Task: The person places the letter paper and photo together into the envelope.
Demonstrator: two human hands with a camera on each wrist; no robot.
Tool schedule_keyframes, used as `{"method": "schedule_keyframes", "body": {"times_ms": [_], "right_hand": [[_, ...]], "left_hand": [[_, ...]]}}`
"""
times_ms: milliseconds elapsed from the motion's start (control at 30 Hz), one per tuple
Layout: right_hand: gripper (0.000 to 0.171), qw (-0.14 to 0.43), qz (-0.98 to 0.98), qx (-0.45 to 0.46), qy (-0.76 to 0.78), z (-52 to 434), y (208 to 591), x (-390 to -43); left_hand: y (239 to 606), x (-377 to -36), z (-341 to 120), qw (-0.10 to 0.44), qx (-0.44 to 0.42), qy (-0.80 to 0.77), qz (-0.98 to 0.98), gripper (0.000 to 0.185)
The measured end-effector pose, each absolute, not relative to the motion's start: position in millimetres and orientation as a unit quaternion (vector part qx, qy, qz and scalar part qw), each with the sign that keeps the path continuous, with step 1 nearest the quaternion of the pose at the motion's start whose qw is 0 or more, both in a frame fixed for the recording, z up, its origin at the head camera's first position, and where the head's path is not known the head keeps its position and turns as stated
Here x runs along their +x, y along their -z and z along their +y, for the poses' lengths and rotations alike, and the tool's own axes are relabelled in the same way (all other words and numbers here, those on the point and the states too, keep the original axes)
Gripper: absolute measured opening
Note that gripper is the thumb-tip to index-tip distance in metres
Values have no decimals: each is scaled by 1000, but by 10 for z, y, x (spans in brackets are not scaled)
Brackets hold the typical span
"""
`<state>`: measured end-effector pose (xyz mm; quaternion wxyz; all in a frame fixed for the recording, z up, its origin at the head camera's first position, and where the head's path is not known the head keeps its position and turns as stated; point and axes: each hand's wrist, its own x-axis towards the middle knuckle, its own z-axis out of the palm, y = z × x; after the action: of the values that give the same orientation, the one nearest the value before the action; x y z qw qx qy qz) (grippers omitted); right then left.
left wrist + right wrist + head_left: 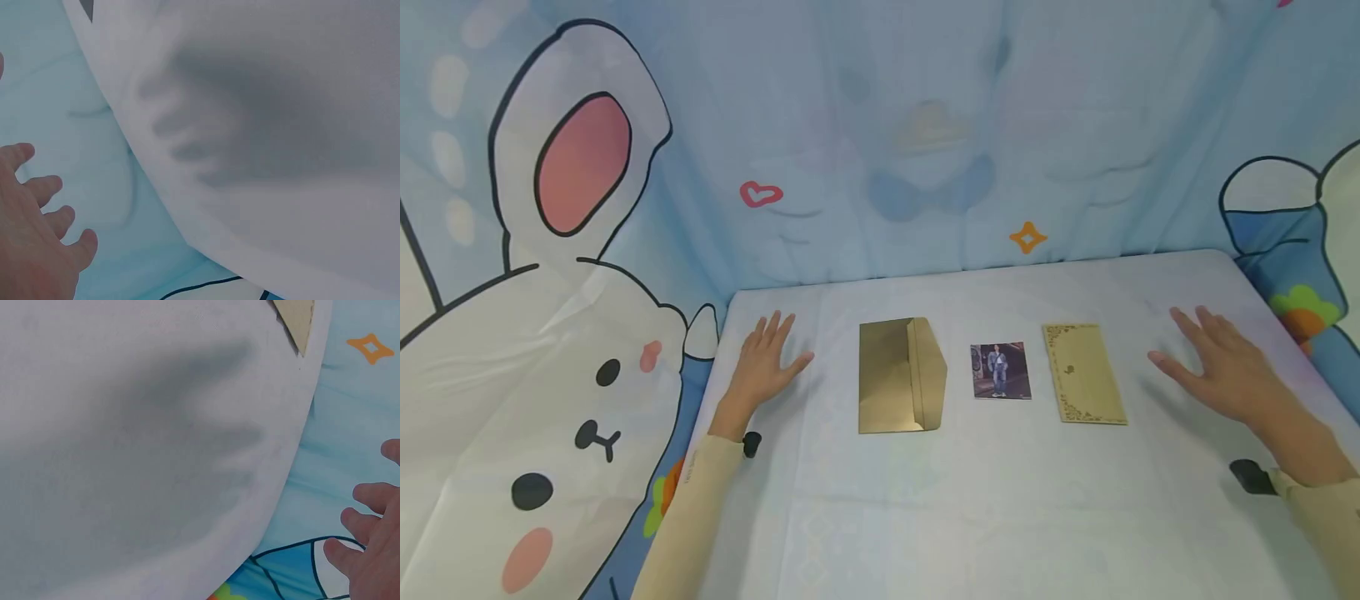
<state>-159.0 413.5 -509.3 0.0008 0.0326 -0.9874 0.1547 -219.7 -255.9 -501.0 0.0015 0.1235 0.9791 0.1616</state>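
Observation:
My left hand [763, 367] hovers over the left part of the white table, fingers spread, holding nothing. At the right side my right hand [1232, 375] is held the same way, palm down with fingers apart. Between them lie three flat things in a row. Nearest the left hand is a gold envelope [887, 377], its pointed flap opened out to the right. A small photo [1001, 371] of a standing figure sits in the middle. Closest to the right hand lies a gold card [1085, 373] with dark ornamental corners; its corner also shows in the right wrist view.
The white-covered table [880, 533] has a rounded far edge. A light blue curtain [880, 242] hangs right behind it, printed with a large rabbit [647, 400] at the left. Dark wrist-camera pieces stick out below both wrists.

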Motion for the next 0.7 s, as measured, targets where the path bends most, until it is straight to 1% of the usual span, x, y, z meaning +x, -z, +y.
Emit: {"method": "schedule_keyframes", "body": {"times_ms": [233,500,700], "right_hand": [[94,5,-986,35,-161,4061,5142,-1676],[93,12,-984,49,-171,3882,5135,-1685],[94,3,-984,51,-168,3774,5142,-1722]], "left_hand": [[5031,-2236,-2435,8,130,-162,978,83],[5066,-2214,-2301,22,136,-163,977,85],[5090,-2252,-2187,21,152,-158,975,85]]}}
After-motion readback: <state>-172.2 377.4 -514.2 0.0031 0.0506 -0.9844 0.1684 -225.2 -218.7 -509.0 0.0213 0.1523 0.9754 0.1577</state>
